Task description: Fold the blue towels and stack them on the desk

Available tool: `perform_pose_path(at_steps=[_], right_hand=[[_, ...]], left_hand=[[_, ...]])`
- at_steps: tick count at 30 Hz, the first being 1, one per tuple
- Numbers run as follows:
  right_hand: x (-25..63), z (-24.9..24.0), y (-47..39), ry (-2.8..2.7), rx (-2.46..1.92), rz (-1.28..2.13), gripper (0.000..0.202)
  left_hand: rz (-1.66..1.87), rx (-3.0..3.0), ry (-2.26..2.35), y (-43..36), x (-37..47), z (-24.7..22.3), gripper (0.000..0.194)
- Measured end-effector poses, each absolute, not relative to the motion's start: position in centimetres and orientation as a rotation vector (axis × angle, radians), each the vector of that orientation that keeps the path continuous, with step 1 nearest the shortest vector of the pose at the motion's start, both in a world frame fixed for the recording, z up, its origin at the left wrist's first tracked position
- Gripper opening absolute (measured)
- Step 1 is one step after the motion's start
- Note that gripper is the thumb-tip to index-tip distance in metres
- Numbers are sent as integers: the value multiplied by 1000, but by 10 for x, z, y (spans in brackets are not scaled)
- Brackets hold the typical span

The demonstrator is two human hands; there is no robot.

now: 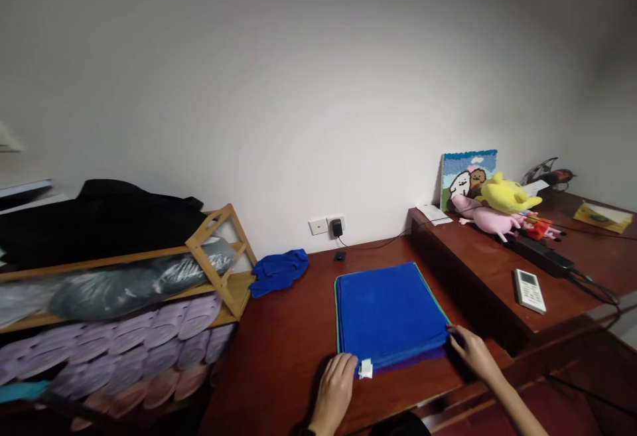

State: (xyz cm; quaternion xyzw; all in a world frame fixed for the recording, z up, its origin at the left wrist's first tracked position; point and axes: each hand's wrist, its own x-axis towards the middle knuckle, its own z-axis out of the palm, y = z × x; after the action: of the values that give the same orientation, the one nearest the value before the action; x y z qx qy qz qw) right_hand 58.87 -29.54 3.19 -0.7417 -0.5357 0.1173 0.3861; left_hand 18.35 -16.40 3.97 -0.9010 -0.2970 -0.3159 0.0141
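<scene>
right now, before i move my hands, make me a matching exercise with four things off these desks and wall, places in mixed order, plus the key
Things
1. bunched-up blue cloth
2. white remote control
3. black plug adapter
4. square stack of cloths

Places
A. in the wall socket
B. with the left hand and right hand at its two near corners
C. on the raised desktop at the right
D. beside the wooden rack

Pairs: 1-D, 2-C, 3-A, 4-B
</scene>
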Motion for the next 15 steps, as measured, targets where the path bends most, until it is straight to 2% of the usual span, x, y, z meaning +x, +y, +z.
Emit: perform_pose_path(at_steps=[4,8,12,15], right_hand=[[592,39,-298,-1427,-1917,307,42],[592,40,-304,-1542,-2148,298,41],[573,35,-301,-1626,-2286,-65,42],[533,39,-281,-1644,-2248,-273,45]], left_hand=[[-912,-2833,-916,-162,183,54,34],[-844,-2929,-981,-165,179,57,32],[-916,-3013,-1021,-169,161,53,43],[-859,-3015,-1036,-158,133,55,43]])
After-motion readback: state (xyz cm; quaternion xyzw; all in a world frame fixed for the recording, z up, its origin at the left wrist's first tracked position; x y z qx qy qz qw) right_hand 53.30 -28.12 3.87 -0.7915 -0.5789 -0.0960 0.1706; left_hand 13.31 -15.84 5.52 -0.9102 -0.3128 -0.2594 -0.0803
